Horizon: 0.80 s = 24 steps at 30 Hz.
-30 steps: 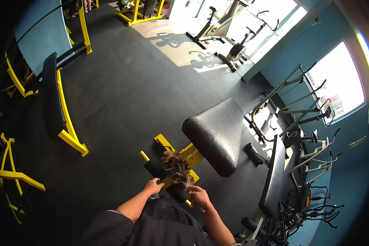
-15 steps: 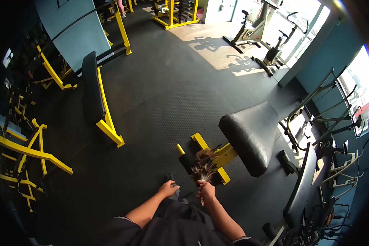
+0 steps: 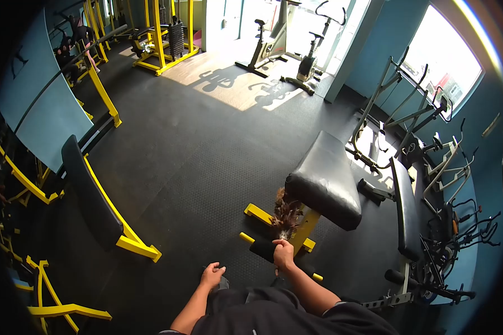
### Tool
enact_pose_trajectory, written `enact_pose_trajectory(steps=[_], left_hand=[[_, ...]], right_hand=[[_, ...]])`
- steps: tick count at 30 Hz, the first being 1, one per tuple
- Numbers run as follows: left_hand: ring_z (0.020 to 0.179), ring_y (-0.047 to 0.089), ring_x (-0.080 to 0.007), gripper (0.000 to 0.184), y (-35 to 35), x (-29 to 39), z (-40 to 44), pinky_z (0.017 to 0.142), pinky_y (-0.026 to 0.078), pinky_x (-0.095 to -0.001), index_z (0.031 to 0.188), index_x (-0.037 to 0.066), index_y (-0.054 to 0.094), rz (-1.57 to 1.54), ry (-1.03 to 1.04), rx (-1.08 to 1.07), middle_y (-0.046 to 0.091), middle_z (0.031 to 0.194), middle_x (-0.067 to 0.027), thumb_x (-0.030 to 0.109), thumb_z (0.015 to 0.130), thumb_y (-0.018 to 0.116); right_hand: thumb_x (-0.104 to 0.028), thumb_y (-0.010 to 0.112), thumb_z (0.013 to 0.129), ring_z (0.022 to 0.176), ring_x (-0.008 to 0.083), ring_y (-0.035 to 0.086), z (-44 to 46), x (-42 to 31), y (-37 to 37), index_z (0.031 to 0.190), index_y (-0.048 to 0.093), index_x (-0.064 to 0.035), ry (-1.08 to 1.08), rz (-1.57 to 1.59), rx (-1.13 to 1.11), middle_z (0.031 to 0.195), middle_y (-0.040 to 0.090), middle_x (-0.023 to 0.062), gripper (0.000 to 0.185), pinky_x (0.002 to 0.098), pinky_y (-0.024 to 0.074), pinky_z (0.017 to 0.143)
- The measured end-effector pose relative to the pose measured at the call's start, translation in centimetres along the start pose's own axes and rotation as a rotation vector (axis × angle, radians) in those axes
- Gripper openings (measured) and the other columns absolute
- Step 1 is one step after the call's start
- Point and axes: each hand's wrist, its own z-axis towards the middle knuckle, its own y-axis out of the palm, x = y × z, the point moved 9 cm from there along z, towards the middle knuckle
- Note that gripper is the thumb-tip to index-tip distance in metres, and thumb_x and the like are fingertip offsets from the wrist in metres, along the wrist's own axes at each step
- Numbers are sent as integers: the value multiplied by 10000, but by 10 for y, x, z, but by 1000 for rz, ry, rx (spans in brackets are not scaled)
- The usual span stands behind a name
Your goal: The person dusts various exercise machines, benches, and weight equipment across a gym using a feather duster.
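My right hand is wrapped round the handle of a feather duster, its brown feathers pointing up and away from me. The feathers overlap the yellow frame of a padded bench with a black, shiny seat; whether they touch it I cannot tell. Below the feathers runs a black foam roller with yellow ends. My left hand hangs low by my left leg, holding nothing, its fingers loosely apart.
On the left stands a long black bench on a yellow frame. Exercise bikes stand near the bright doorway. Another black padded bench and elliptical machines line the right side. A yellow weight machine is at the back.
My view has turned to the right, so the room has shifted left in it. The duster has come up closer to the bench seat. My left hand has moved slightly left and lower.
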Motion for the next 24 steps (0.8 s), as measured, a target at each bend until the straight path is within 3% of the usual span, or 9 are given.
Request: enact_pose_trajectory(steps=[3,5,7,9,11,17,19,21,24], left_hand=[[987,619,-226,516,-75,-27,37,876,472,-338,1231,36,551,-38,11,103,651,1051,-124,303,808,677],[998,618,-245,496,-125,-25,45,880,473,-344,1217,39,557,-35,24,151,644,1081,-142,295,809,674],[1004,617,-252,481,-158,-9,55,887,471,-349,1213,39,557,-1,49,165,642,1091,-149,289,816,665],[1012,614,-256,468,-174,7,60,892,467,-351,1212,37,555,29,7,140,643,1083,-152,278,823,657],[1010,614,-249,461,-175,15,81,894,463,-348,1215,38,554,20,22,113,650,1067,-147,269,828,653],[937,600,-155,497,-157,80,114,838,463,-284,1251,63,547,-28,129,-108,659,1018,-90,239,811,698],[954,600,-165,495,-171,79,138,844,462,-294,1252,70,548,-30,91,-190,653,1049,-96,224,809,707],[785,569,-112,475,-242,56,198,633,469,-250,1267,93,540,-83,-133,-40,629,941,-54,198,827,686],[548,466,-67,372,-322,42,244,422,349,-212,1226,96,512,-272,-276,123,537,767,16,152,871,610]], right_hand=[[-33,411,864,419,90,442,-4,0,47,965,649,-23,108,-44,-175,604,533,13,258,269,371,383],[-44,422,872,413,79,433,-6,-31,44,971,648,-24,-181,3,162,600,524,-1,248,266,365,373],[-52,418,880,443,67,446,-10,-31,58,957,648,-24,31,178,179,606,533,-6,244,233,360,411],[-49,427,863,521,102,517,-7,-27,74,937,654,-15,-48,50,198,651,582,29,242,242,416,496],[-58,430,831,801,231,638,-19,-59,86,947,646,12,0,-53,188,850,657,144,255,332,498,776],[-109,454,814,799,297,666,29,-60,138,984,670,-62,-21,-252,22,838,672,180,279,362,509,763],[-78,428,825,722,217,644,56,-51,156,983,672,-33,70,-273,-33,769,658,145,294,329,493,699],[-75,427,812,724,224,649,102,-36,177,978,678,-37,227,-132,64,766,663,147,304,336,496,697],[-82,443,788,760,236,654,137,-26,184,951,680,-38,358,-115,237,812,674,154,291,344,498,706]])
